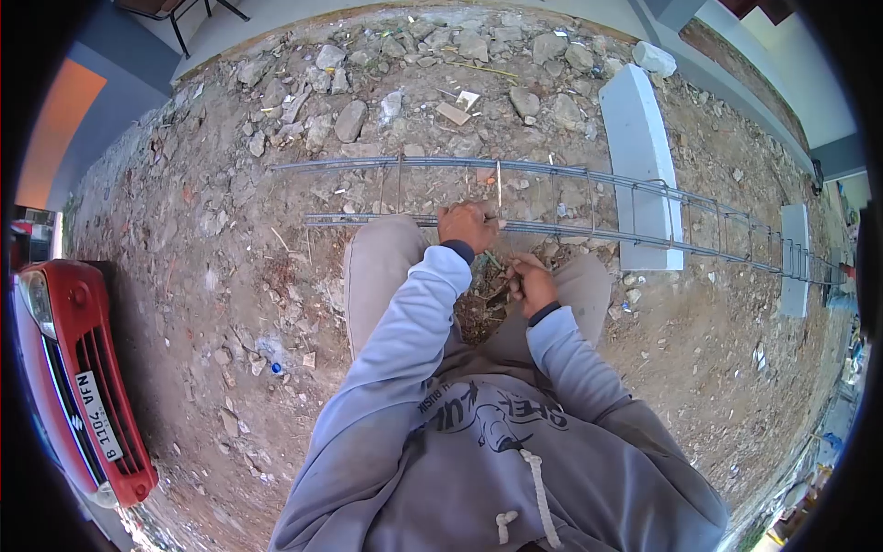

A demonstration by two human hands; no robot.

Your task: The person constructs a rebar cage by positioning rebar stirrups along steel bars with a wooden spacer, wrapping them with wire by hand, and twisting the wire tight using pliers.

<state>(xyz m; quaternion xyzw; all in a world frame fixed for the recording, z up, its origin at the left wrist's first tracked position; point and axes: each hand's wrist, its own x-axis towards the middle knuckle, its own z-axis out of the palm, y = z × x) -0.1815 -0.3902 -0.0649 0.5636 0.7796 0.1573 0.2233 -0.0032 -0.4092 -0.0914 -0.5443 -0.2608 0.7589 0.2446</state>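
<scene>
A long rebar cage (570,171) of thin steel bars joined by square stirrups runs left to right in front of my knees. My left hand (466,226) is closed over its near bars, beside a light-coloured stirrup (499,189). Lower and to the right, my right hand (532,285) is held between my knees, just on the near side of the bars. Its fingers are curled together; whatever they pinch is too small or hidden to name.
A pale block (635,120) and a second pale block (794,267) lie under the cage on the right. Stones (350,120) and rubble cover the soil. A red car (83,377) stands at left. A white lump (654,59) sits by the wall.
</scene>
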